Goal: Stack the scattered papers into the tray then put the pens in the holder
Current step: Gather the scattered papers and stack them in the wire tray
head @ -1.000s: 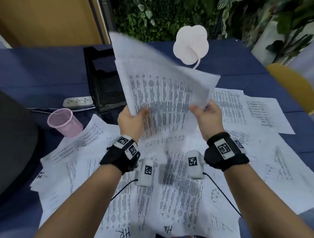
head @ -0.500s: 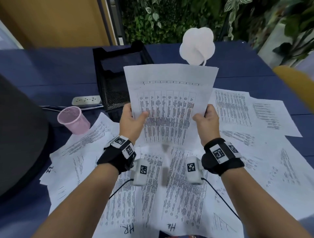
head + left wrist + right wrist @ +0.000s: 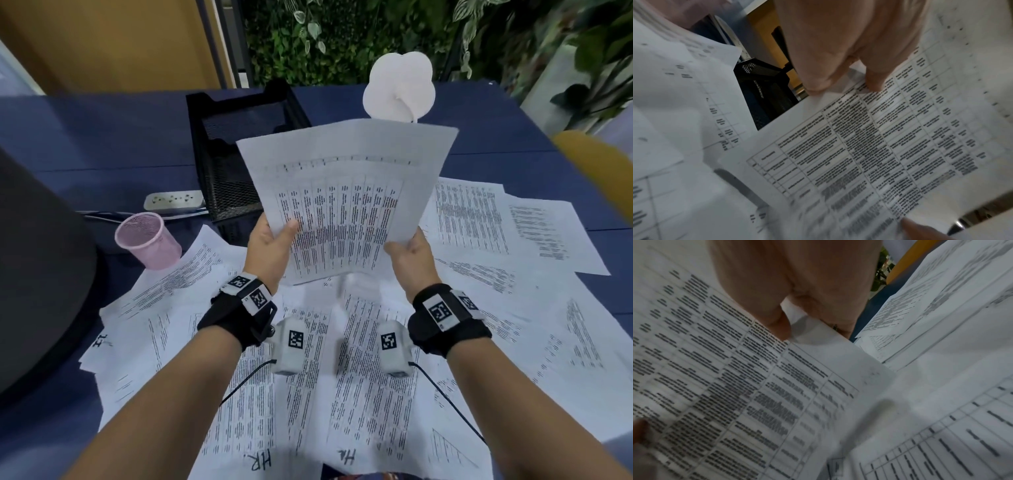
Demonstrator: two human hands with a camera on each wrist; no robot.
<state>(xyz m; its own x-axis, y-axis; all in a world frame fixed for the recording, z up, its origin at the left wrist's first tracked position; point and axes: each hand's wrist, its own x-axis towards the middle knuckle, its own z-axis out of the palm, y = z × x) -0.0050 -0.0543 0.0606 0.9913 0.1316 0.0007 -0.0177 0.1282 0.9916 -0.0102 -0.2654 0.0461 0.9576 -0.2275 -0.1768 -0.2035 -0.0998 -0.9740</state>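
Sheaf squared up, ready for the tray.

Your left hand (image 3: 270, 245) and right hand (image 3: 412, 255) each pinch a lower corner of the held papers (image 3: 346, 202), which a second ago flapped loose and now stand flat, edges aligned. The black tray (image 3: 233, 137) waits at 11 o'clock; scattered sheets (image 3: 472, 219) cover the bench (image 3: 85, 144), pink holder (image 3: 147, 240) at 9 o'clock.

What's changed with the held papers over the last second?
The held sheets, splayed and fluttering a second ago, are squared into one flat bundle, raised in front of the black mesh tray. Left hand and right hand keep their grip on its lower corners. Scattered papers and pink holder unchanged.
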